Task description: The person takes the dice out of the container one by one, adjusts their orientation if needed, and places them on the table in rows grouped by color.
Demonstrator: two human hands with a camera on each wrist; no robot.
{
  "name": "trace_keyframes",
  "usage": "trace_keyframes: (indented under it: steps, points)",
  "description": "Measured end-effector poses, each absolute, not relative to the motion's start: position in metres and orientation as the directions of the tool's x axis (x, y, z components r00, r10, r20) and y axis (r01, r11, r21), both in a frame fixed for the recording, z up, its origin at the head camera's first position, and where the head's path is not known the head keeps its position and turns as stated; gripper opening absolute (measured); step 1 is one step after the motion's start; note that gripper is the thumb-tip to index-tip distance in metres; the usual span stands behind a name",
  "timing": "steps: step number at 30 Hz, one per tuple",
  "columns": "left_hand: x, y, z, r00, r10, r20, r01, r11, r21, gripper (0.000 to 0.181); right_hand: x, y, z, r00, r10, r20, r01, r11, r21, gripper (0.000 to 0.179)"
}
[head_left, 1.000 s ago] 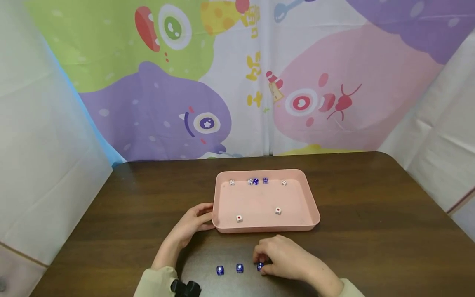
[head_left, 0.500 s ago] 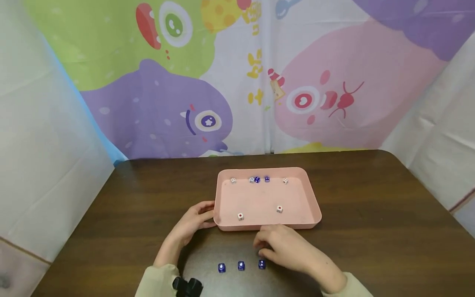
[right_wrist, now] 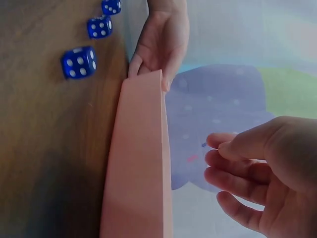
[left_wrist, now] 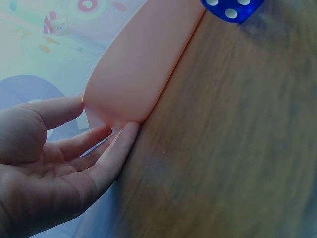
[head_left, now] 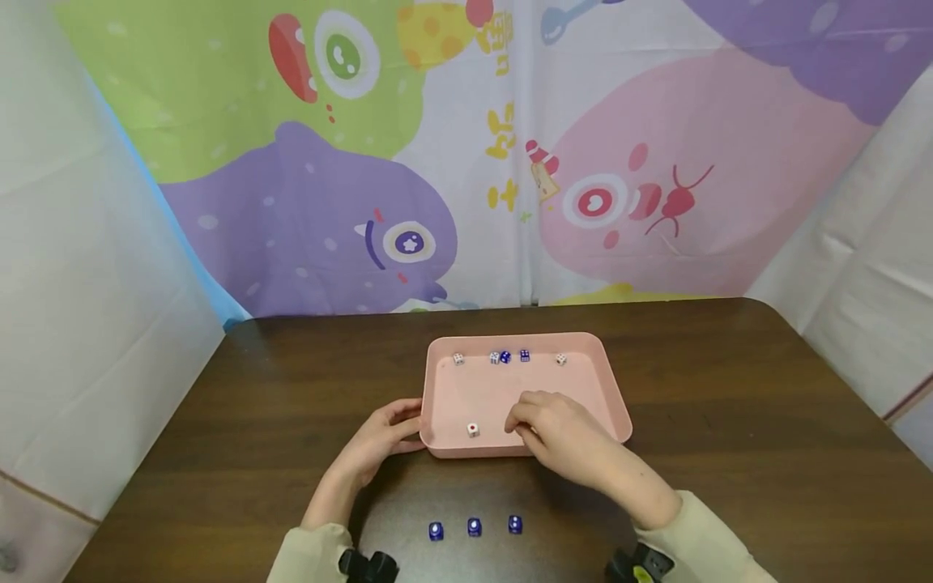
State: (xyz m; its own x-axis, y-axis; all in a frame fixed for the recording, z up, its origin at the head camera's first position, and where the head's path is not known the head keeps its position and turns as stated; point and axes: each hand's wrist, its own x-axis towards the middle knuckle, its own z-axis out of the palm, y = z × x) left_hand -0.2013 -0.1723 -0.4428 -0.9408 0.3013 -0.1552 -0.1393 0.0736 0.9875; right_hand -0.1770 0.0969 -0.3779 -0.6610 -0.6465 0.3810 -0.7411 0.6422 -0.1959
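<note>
A shallow pink tray (head_left: 466, 452) holds several dice. My left hand (head_left: 382, 433) is at its left end; in the left wrist view, relaxed fingers (left_wrist: 119, 148) touch the outer wall near a corner. My right hand (head_left: 561, 437) hovers over the tray's front right part with loosely bent fingers. In the right wrist view thumb and index tip (right_wrist: 218, 144) lie close together, and no die shows between them. A white die (head_left: 472, 430) with a red pip sits at the tray's front left. Any die beneath the right hand is hidden in the head view.
Three blue dice stand in a row before the tray: left die (head_left: 436, 531), middle die (head_left: 475, 527), right die (head_left: 515, 525). White and blue dice (head_left: 525, 355) line the tray's back. A cartoon cloth (head_left: 350, 227) hangs behind the brown table (head_left: 729, 421).
My right hand has let go of the rightmost blue die on the table and moved forward over the tray, covering the white die seen there before. The left hand stays put.
</note>
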Motion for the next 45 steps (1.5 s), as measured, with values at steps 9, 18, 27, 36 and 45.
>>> trace_keyframes:
  steps: [9, 18, 27, 36, 45]
  points:
    - [-0.201, -0.173, -0.443, -0.941, 0.301, -0.152, -0.138, 0.068, 0.988, 0.046, -0.196, 0.093, -0.377, -0.745, -0.561, 0.36, -0.656, 0.713, -0.246, 0.011]
    - [-0.199, -0.174, -0.443, -0.939, 0.308, -0.153, -0.14, 0.063, 0.988, 0.047, -0.224, 0.093, -0.382, -0.869, -0.434, 0.238, -0.495, 0.783, -0.376, 0.013]
    - [-0.201, -0.173, -0.444, -0.943, 0.294, -0.158, -0.144, 0.068, 0.987, 0.047, -0.245, 0.103, -0.384, -0.888, -0.418, 0.189, -0.459, 0.809, -0.368, 0.023]
    - [-0.201, -0.173, -0.444, -0.946, 0.284, -0.157, -0.142, 0.073, 0.987, 0.047, -0.266, 0.11, -0.392, -0.875, -0.469, 0.121, -0.481, 0.814, -0.327, 0.033]
    - [-0.2, -0.173, -0.443, -0.943, 0.296, -0.152, -0.138, 0.068, 0.988, 0.047, -0.282, 0.108, -0.406, -0.854, -0.516, 0.073, -0.514, 0.81, -0.281, 0.033]
